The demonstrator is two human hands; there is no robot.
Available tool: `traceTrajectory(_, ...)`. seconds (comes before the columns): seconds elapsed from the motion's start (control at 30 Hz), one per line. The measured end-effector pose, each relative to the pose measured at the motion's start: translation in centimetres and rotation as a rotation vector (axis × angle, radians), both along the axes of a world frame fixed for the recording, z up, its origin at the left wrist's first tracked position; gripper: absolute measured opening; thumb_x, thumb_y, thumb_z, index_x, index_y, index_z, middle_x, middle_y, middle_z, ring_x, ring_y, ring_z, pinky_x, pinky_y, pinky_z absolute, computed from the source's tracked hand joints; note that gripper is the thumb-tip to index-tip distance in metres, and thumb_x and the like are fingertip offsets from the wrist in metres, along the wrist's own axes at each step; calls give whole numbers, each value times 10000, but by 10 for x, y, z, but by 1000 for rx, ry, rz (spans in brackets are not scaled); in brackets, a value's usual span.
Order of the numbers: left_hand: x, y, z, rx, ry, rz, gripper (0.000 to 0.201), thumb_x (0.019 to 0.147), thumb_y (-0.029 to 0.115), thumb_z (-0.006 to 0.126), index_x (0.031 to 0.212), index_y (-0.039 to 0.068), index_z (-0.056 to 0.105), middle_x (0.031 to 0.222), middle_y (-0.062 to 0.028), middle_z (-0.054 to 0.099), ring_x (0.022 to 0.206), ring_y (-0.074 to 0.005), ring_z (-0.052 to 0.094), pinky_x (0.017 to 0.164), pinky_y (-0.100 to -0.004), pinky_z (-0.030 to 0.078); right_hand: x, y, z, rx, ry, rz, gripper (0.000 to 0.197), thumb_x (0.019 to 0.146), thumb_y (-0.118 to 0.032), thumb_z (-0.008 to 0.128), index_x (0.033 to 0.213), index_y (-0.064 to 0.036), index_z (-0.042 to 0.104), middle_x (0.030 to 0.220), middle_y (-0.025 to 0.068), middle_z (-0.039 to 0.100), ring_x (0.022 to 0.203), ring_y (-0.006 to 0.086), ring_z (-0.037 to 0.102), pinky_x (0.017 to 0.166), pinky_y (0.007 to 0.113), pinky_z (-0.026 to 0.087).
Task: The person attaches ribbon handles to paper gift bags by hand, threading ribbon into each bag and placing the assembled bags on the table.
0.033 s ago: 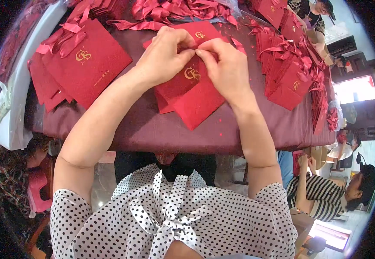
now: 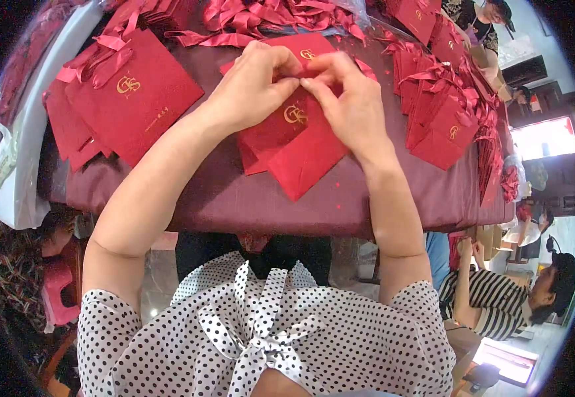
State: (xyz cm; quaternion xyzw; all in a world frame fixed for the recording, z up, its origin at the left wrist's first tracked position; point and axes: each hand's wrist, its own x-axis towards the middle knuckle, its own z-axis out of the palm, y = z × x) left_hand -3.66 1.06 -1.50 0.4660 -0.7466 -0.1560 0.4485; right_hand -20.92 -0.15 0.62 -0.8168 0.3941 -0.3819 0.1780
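Over a small stack of red paper gift bags (image 2: 307, 165) with gold emblems, my two hands meet near the table's middle. My left hand (image 2: 257, 86) is closed in a pinch at the upper part of the bags, thumb against curled fingers. Facing it, my right hand (image 2: 350, 96) has its fingers curled, its index finger and thumb close to the left fingertips. What lies between the fingertips is too small and too covered to make out. Another red bag (image 2: 152, 106) with a ribbon handle lies on a stack to the left.
Bunched red ribbons (image 2: 254, 20) lie at the far side of the maroon-covered table (image 2: 234, 198). More red bags (image 2: 443, 132) with ribbons are stacked on the right. A white plastic-wrapped edge (image 2: 33, 165) borders the left. A person in a striped shirt (image 2: 486, 298) is at lower right.
My right hand has shifted slightly, its index finger lifting a little away from the thumb. My left hand and the bags have stayed in place.
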Motion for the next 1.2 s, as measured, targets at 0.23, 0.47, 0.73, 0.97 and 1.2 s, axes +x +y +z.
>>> traceTrajectory(0.23, 16, -3, 12, 479, 417, -280, 112, 827, 36, 579, 913, -22, 622, 801, -27, 642, 757, -77, 578, 688, -230, 457, -4, -4, -2, -32, 25, 109, 176, 765, -129, 694, 900, -55, 608, 765, 88, 648, 761, 253, 616, 681, 358, 484)
traceTrajectory(0.47, 14, -8, 13, -196, -159, -187, 128, 734, 29, 659, 854, 10, 617, 803, -44, 536, 846, -178, 518, 777, -289, 415, -8, -1, 4, -19, -9, 147, 166, 767, -129, 693, 878, -45, 602, 761, 98, 636, 756, 244, 612, 671, 340, 482)
traceTrajectory(0.73, 55, -33, 19, -428, -438, -30, 69, 772, 81, 611, 788, 36, 561, 826, -101, 504, 863, -281, 489, 786, -363, 389, -12, -5, 7, -28, 110, 44, 223, 762, -179, 713, 878, -37, 586, 754, 99, 623, 740, 252, 586, 676, 348, 469)
traceTrajectory(0.97, 38, -13, 25, 182, 233, -196, 217, 900, 191, 581, 1033, 22, 555, 904, 15, 531, 856, -65, 473, 782, -221, 402, -18, -13, 3, -50, 62, 19, 198, 794, -178, 680, 931, -51, 612, 736, 89, 625, 778, 249, 573, 688, 353, 460)
traceTrajectory(1.2, 37, -7, 17, 117, -96, -206, 209, 773, 143, 675, 851, 25, 521, 869, 4, 483, 847, -95, 485, 776, -245, 399, -20, -18, 3, 29, 62, -11, 287, 775, -199, 700, 1003, -62, 593, 763, 86, 617, 809, 252, 566, 725, 363, 456)
